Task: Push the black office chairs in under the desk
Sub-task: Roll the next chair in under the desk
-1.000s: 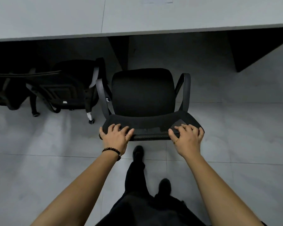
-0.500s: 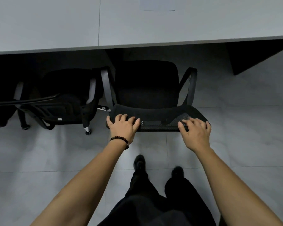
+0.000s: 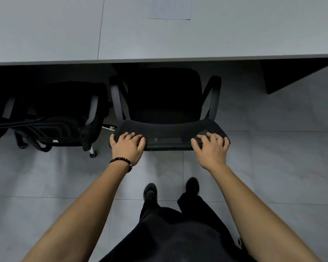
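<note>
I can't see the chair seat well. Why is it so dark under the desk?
In the head view, the desk blocks the light, so its shadow swallows the seat of the chair; in the same view the left hand and right hand on the backrest sit outside that shadow and look bright.

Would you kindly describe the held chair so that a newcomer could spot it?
Find the long grey desk across the top. Below its edge stand black chairs; take the rightmost chair. Unlike its neighbour, it has the left hand and right hand gripping its backrest.
</note>
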The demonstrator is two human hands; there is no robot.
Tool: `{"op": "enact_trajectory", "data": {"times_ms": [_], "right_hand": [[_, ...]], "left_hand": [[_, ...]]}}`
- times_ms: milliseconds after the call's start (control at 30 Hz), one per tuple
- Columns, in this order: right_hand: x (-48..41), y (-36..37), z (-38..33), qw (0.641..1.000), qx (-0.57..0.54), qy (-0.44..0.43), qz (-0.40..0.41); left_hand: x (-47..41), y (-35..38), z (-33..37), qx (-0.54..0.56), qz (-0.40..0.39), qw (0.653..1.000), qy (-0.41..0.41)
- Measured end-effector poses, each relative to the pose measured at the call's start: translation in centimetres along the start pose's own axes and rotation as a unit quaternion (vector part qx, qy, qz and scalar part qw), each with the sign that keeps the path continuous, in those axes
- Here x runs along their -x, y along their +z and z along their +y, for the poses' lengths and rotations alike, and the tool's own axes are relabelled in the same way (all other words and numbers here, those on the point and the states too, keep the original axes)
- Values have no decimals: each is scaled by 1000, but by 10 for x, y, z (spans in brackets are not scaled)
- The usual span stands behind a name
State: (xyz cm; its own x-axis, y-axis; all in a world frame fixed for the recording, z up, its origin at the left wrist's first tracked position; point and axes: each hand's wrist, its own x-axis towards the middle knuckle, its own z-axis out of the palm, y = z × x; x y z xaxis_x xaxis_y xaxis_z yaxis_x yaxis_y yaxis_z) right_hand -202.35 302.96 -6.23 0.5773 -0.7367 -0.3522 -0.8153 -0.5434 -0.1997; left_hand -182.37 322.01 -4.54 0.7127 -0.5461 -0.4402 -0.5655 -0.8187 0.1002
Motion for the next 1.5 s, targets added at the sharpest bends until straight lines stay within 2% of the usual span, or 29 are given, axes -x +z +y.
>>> {"op": "enact_trajectory", "data": {"times_ms": [300,500,667,867,1200,1367,1433,1500], "right_hand": [[12,-1,10,999,4,-30,12],[16,-7,-1,1000,12,-23,-2],[32,-4,-3,999,22,-13,-34],[37,5,2,1000,25,-1,-14],[37,15,-8,999,13,12,28],[38,-3,-7,1000,-18,1,-18],[48,-12,-7,998,-49,-11,-23],[69,-20,-9,992,-125,-7,-24]], "left_hand": [[25,15,3,6,24,999,-23],[26,1,-8,23,11,1000,15],[29,1,-17,-4,3,999,38],[28,11,-14,-59,-5,997,42],[22,11,-20,-88,25,995,48],[23,-6,-24,22,-7,998,64],[40,-13,-29,72,19,994,80],[67,-16,-39,136,56,985,88]]}}
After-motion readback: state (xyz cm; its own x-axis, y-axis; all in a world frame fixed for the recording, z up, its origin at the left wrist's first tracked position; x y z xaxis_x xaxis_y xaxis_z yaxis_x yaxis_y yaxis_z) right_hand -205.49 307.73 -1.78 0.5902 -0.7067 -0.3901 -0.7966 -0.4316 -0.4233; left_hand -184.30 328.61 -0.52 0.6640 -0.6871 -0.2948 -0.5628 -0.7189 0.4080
